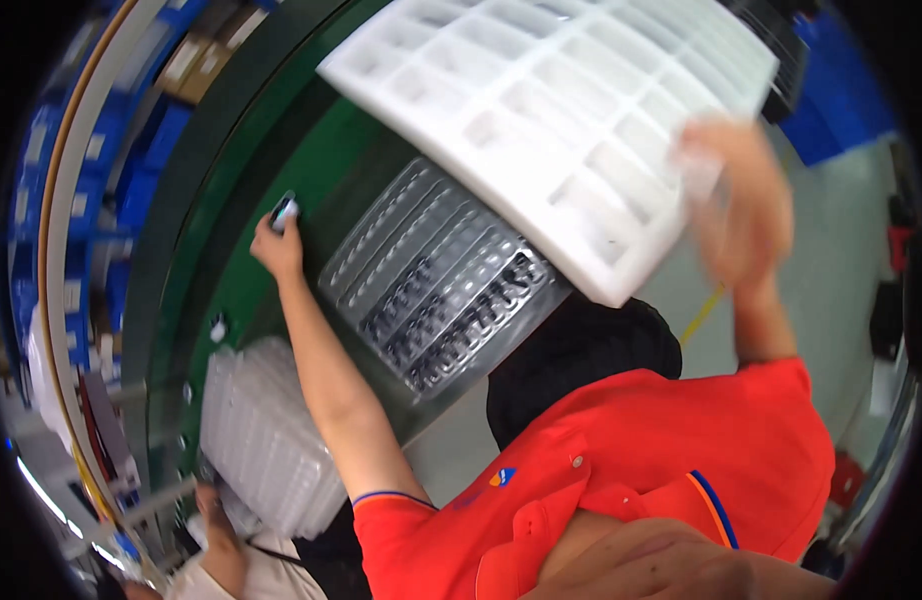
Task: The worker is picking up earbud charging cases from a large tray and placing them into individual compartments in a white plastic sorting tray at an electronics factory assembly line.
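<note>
My left hand (279,246) is stretched out over the green conveyor-like surface (326,140). Its fingers are closed on a small dark and white device (284,211), too small to name more closely. Motion smears my right hand (743,205) at the right edge of a white foam tray (541,120) with rows of rectangular pockets. Something pale shows by its fingertips, but whether it is held does not show. Between my arms lies a clear plastic tray (401,215), its nearer rows filled with several small black parts (471,330).
A stack of clear plastic trays (271,430) stands left of my forearm, with another person's arm (219,535) close by. Small items (219,327) lie along the green surface. Blue bins (96,150) line the left side. Behind the foam tray is a blue container (841,100).
</note>
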`<state>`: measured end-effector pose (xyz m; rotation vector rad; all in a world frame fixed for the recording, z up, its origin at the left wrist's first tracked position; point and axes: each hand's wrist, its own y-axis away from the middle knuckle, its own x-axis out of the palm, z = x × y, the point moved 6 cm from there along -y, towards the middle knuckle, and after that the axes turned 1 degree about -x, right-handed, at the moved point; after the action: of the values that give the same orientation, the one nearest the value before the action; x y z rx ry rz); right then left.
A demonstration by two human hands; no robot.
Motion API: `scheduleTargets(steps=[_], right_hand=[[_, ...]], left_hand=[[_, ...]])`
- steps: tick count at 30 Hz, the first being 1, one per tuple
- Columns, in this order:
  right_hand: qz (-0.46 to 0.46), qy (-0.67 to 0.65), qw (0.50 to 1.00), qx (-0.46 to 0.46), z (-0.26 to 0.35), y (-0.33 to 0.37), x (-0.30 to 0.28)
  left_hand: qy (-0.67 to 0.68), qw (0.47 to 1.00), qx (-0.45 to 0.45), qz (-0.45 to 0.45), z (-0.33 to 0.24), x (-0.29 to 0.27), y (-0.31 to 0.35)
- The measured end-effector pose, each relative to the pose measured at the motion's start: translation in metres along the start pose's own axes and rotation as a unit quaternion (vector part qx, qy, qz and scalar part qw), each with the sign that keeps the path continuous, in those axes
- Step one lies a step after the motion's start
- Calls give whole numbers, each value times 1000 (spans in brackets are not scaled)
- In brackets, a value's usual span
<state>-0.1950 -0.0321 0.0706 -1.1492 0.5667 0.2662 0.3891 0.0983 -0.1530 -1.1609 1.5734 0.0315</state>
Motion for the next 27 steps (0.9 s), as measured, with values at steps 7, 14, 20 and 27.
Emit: scheduleTargets(steps=[7,14,20,27], right_hand=[[182,245,928,213,-247,25,-54],[304,174,896,274,-264,18,-21],[295,70,892,337,-259,20,-21],[35,-140,930,338,-249,21,-46]], left_hand=[[330,934,122,52,-288,-69,34],[340,773,478,242,-488,-95,146],[328,807,413,265,-485,-80,139],[475,797,272,256,-464,-79,132]])
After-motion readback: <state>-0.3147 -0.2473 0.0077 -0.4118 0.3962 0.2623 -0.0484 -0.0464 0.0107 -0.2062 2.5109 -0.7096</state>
